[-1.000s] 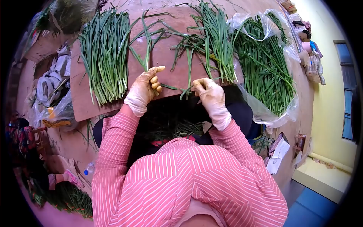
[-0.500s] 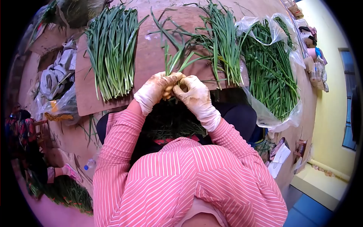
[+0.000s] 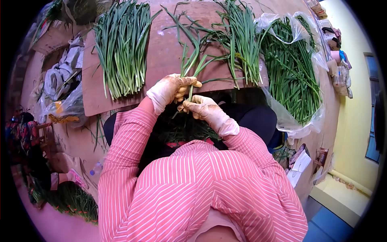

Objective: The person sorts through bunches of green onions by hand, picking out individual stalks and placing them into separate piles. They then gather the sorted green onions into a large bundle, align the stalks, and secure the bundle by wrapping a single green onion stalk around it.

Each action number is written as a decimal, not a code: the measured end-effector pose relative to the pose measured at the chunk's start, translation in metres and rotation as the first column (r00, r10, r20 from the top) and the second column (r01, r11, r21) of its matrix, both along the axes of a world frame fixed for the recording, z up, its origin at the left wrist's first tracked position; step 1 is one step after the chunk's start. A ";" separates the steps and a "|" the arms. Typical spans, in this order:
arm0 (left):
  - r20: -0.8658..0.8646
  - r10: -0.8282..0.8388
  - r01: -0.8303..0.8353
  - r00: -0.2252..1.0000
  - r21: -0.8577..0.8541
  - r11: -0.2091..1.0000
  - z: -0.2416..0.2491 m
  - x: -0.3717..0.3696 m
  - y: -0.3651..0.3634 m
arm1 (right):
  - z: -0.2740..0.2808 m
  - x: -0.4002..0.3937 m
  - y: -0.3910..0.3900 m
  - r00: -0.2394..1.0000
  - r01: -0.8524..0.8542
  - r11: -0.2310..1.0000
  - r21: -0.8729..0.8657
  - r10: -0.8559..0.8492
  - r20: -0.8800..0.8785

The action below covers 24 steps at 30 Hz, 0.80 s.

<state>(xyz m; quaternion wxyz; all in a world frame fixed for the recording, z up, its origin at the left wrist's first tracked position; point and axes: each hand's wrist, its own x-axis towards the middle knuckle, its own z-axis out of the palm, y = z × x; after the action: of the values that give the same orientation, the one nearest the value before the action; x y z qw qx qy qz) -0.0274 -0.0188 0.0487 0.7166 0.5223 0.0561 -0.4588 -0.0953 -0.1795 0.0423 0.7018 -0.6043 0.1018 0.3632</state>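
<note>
My left hand (image 3: 171, 90), in a stained white glove, is closed around a few garlic chives (image 3: 189, 64) whose leaves spread up over the board. Just below it and to the right, my right hand (image 3: 207, 112), gloved too, pinches at the lower end of a stalk hanging from that small bunch. The exact fingertip contact is partly hidden. A thick pile of garlic chives (image 3: 123, 52) lies on the board (image 3: 169, 48) at left, pale ends toward me. A looser pile (image 3: 244, 44) lies at the board's right side.
Right of the board stands a clear plastic bag (image 3: 312, 125) full of green chives. Left are a grey cloth (image 3: 56, 82) and plastic wrapping. Trimmings (image 3: 185, 131) lie below my hands. More bundles (image 3: 74, 199) and a bottle (image 3: 96, 168) are on the floor at lower left.
My right hand has moved down and away from my left hand, to the stalk's lower end. My left hand keeps its hold on the small bunch. The view has shifted slightly.
</note>
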 end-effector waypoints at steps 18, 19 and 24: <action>-0.068 0.087 -0.093 0.994 -0.100 0.991 0.004 0.001 0.000 | 0.022 -0.002 0.010 0.992 0.080 0.977 -0.199 -0.059 0.110; -0.064 0.100 -0.106 0.993 -0.102 0.989 0.004 0.002 0.001 | 0.037 -0.001 0.010 0.992 0.085 0.972 -0.219 -0.062 0.111; -0.169 0.212 -0.245 0.962 -0.207 0.947 -0.008 0.007 0.006 | 0.187 0.011 -0.001 0.963 0.110 0.971 -0.213 -0.052 0.263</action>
<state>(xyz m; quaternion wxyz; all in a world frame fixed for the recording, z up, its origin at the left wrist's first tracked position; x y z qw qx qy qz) -0.0200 -0.0131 0.0404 0.8137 0.3928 0.1158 -0.4125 -0.0841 -0.1810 0.2290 0.6504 -0.7170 0.0759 0.2392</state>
